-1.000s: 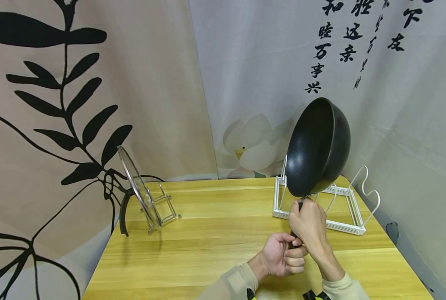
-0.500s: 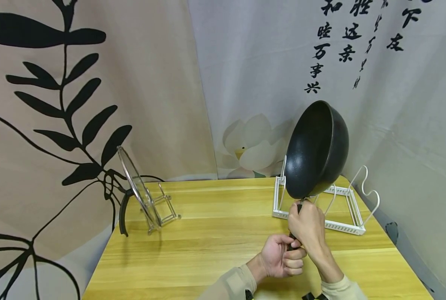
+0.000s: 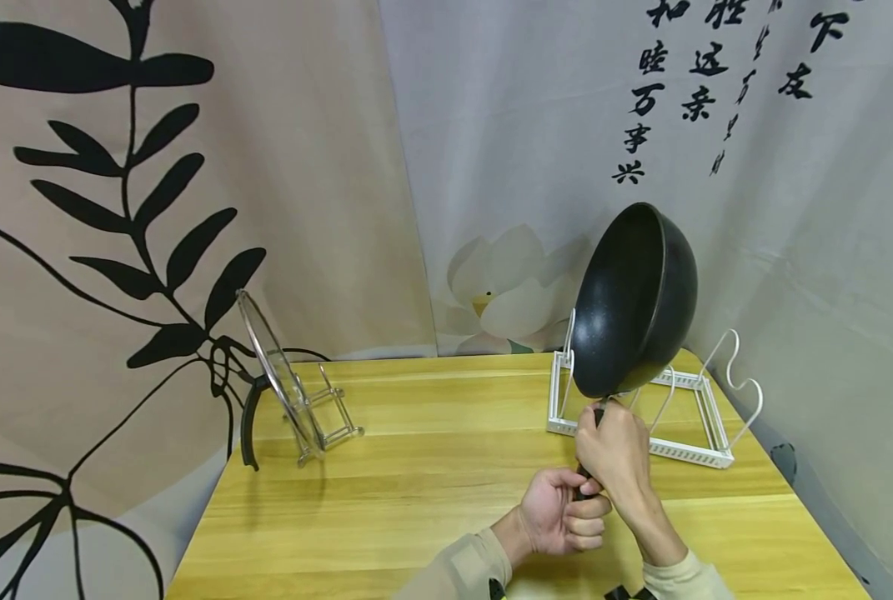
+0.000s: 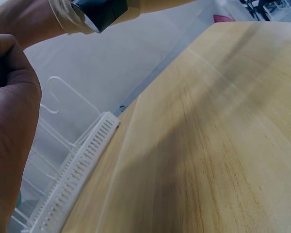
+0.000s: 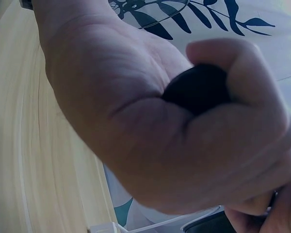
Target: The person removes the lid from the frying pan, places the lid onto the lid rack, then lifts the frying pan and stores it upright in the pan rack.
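A black wok (image 3: 634,300) stands nearly upright over the right side of the table, handle down, its bowl opening to the left. My right hand (image 3: 614,454) grips the wok's handle just below the bowl. My left hand (image 3: 566,512) curls its thumb and fingers round the lower end of the handle. In the right wrist view the black handle end (image 5: 199,90) pokes out of the left fist, with part of the right hand (image 5: 283,208) at the lower right. A white rack (image 3: 689,454) with wire loops is behind the hands, partly covered by the wok.
On the left of the wooden table (image 3: 446,425), a glass lid (image 3: 277,362) with a dark curved handle (image 3: 249,425) leans in a small metal wire stand (image 3: 333,408). A printed curtain (image 3: 303,167) hangs behind and to the right of the table.
The wok has sunk slightly and shifted a little left, both hands keeping hold of its handle. The lid and the white rack stay where they were.
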